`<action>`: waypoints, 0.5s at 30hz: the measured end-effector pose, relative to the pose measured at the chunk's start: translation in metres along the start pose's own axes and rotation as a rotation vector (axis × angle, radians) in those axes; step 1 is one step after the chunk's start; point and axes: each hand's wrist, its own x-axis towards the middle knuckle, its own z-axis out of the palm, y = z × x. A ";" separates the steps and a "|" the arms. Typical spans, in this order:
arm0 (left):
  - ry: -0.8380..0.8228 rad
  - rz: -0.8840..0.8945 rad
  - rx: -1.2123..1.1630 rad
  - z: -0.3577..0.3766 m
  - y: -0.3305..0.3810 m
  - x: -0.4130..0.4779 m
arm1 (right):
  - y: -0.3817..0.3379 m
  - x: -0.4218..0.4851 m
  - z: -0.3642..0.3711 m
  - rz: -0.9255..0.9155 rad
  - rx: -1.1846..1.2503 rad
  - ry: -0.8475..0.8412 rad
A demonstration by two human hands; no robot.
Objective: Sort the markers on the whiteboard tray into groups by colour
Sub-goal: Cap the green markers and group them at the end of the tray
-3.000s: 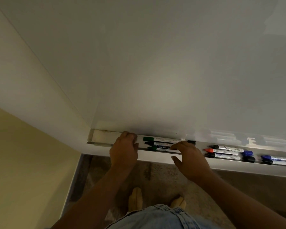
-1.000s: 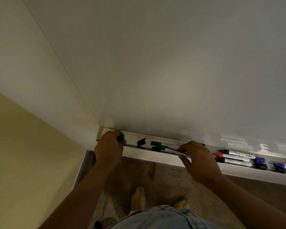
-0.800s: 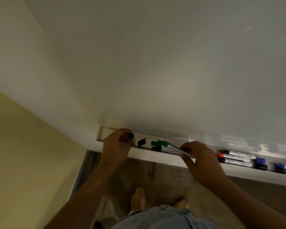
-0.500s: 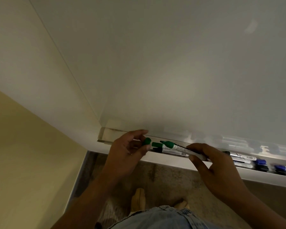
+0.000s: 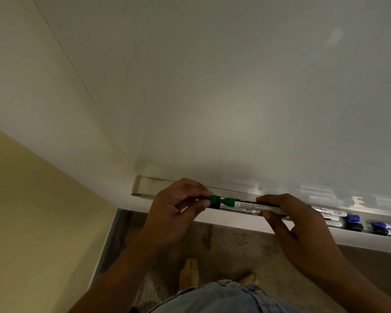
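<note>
Capping, by the look of it: the left hand [image 5: 178,208] pinches a small green cap [image 5: 213,199] between thumb and curled fingers, pointed right toward the green end of the green marker [image 5: 251,204]. The right hand [image 5: 300,229] grips that marker's white barrel, fingers over the top and thumb under. It holds the marker level just above the whiteboard tray [image 5: 235,223], near the tray's left end. Cap and marker end are in line and meet or nearly meet; cannot tell whether the cap is seated.

Judgement: one hand steadies the barrel so the other can push the cap on along its length. The work is kept low over the tray so the marker can drop straight into a green group at the left.

A second marker [image 5: 237,210] lies in the tray right under the held one. Its cap end is dark, colour unsure in the dim light. Blue-capped markers [image 5: 352,219] lie well to the right, blurred. The right hand covers the held marker's right end and whatever sits in the tray behind it. The tray runs out of view at the right edge, so the full count is unknown. Label print is unreadable.
</note>
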 end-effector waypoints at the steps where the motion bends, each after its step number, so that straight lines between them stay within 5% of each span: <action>1: -0.009 0.008 0.013 0.001 0.001 0.000 | -0.001 0.000 0.000 -0.003 0.001 -0.010; 11: -0.042 0.003 -0.003 0.021 0.013 -0.008 | -0.008 0.003 0.007 0.025 -0.049 -0.225; 15: -0.084 0.127 0.119 0.038 0.017 -0.015 | -0.009 0.006 0.018 0.113 -0.159 -0.161</action>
